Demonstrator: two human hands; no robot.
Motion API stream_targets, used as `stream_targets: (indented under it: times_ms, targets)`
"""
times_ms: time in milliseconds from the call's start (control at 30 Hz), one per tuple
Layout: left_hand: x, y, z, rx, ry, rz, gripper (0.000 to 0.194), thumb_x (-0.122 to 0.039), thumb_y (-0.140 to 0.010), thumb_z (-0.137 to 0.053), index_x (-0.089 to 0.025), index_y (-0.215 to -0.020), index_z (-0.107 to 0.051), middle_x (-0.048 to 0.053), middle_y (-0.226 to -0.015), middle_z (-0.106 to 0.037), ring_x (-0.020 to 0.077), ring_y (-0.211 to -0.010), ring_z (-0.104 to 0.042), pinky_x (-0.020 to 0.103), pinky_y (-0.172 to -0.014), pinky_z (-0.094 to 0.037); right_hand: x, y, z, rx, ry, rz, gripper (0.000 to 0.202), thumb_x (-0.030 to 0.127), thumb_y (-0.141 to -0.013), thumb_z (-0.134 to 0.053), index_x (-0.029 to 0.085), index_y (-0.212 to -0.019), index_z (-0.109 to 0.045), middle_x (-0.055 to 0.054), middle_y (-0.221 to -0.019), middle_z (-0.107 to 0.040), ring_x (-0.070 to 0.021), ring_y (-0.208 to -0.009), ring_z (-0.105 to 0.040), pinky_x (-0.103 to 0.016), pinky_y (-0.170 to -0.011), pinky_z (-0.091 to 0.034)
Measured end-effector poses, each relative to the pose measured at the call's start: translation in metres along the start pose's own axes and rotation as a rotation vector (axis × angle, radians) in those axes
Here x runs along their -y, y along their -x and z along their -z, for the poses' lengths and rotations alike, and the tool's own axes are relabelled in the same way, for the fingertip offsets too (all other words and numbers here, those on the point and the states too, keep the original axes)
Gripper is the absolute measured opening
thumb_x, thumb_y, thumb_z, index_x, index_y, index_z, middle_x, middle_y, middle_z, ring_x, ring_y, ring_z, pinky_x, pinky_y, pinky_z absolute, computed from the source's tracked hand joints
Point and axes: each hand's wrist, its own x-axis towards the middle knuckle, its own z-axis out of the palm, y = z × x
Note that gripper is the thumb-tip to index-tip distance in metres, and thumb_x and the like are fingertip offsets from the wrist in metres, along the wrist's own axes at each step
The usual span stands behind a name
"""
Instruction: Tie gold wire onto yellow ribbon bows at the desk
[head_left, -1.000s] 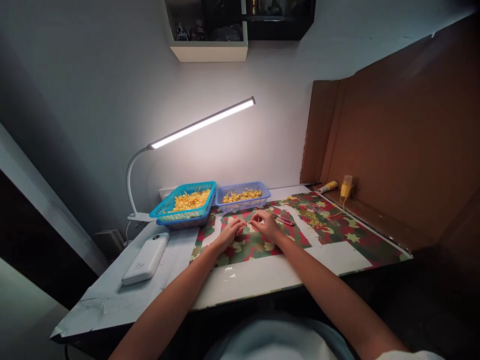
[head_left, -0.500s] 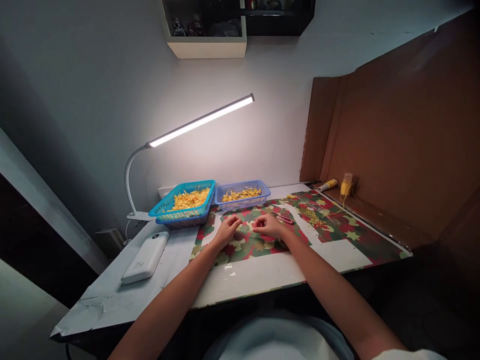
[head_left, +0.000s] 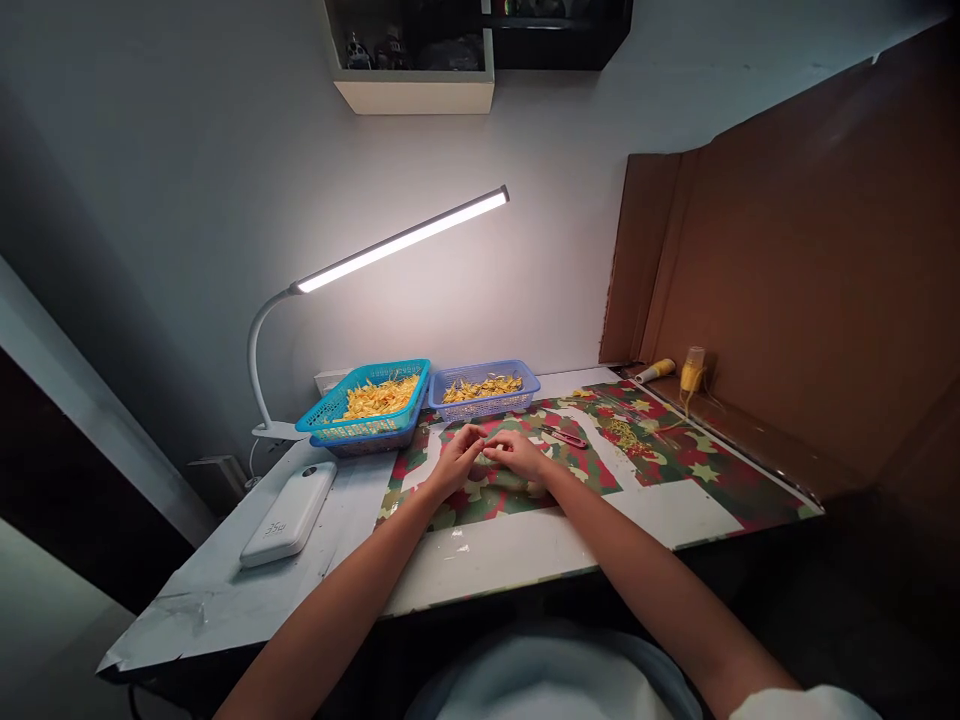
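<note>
My left hand (head_left: 459, 459) and my right hand (head_left: 516, 454) meet fingertip to fingertip above the camouflage-patterned sheet (head_left: 502, 508). Both are closed in a pinch; whatever lies between the fingers is too small to make out. Just right of my right hand, a pink tool (head_left: 568, 438) lies on the sheet. Behind my hands stand a turquoise basket (head_left: 421, 393) of yellow pieces, stacked on a darker blue one, and a violet-blue basket (head_left: 491, 405) with more yellow pieces. Loose yellow threads (head_left: 626, 437) are scattered to the right.
A white power bank (head_left: 290, 515) lies at the left, near the clamp of a lit lamp (head_left: 405, 240). At the back right are a yellow thread spool (head_left: 692, 372), a second one lying down (head_left: 656, 371) and a tall cardboard panel (head_left: 795, 270). A shelf (head_left: 416, 96) hangs above.
My right hand has moved left, closing the gap to my left hand, so the fingertips now meet. My left hand has hardly moved.
</note>
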Motion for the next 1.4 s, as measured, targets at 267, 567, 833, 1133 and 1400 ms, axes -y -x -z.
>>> stream_targets:
  times_ms: [267,567,833,1133,1400]
  targets:
    - [0.001,0.0,0.001,-0.025,0.058,0.022,0.022,-0.038,-0.079,-0.054,-0.02,-0.089,-0.049,-0.003,-0.071,-0.049,0.0137,-0.066,-0.048,0.026,-0.064,-0.039,0.007,-0.002,-0.005,-0.011,-0.248,-0.116,0.014,0.022,-0.072,-0.058,0.018,-0.062,-0.067,0.0,-0.07,-0.063,-0.0141,-0.07,-0.055,-0.026,-0.066,-0.042]
    - [0.005,-0.003,0.004,-0.069,0.01,0.004,0.015,-0.033,-0.078,-0.052,-0.019,-0.085,-0.052,-0.002,-0.073,-0.049,0.0135,-0.065,-0.044,0.025,-0.062,-0.035,0.007,0.002,0.001,-0.082,-0.278,-0.174,0.023,0.019,-0.068,-0.05,0.019,-0.051,-0.065,-0.001,-0.071,-0.062,-0.0137,-0.07,-0.053,-0.025,-0.066,-0.04]
    - [0.012,-0.004,0.007,-0.081,-0.006,0.051,0.015,-0.032,-0.077,-0.05,-0.019,-0.084,-0.05,-0.003,-0.07,-0.048,0.0113,-0.058,-0.041,0.024,-0.055,-0.032,0.008,0.004,0.004,-0.089,-0.309,-0.252,0.021,0.022,-0.064,-0.048,0.018,-0.049,-0.063,-0.001,-0.068,-0.06,-0.0134,-0.066,-0.049,-0.025,-0.062,-0.036]
    - [0.015,-0.004,0.008,-0.117,-0.086,0.07,0.014,-0.028,-0.077,-0.048,-0.019,-0.084,-0.053,-0.002,-0.068,-0.053,0.0128,-0.059,-0.048,0.024,-0.057,-0.037,0.013,0.006,0.006,-0.088,-0.357,-0.344,0.021,0.028,-0.061,-0.05,0.019,-0.05,-0.066,-0.002,-0.071,-0.062,-0.0135,-0.066,-0.047,-0.026,-0.064,-0.036]
    - [0.0,0.002,0.002,-0.161,-0.257,-0.01,0.02,-0.033,-0.072,-0.058,-0.017,-0.061,-0.058,-0.002,-0.057,-0.05,0.012,-0.056,-0.044,0.024,-0.055,-0.035,0.011,0.004,0.01,-0.16,-0.456,-0.363,0.027,0.038,-0.067,-0.053,0.021,-0.073,-0.074,-0.003,-0.08,-0.067,-0.017,-0.076,-0.051,-0.028,-0.068,-0.037]
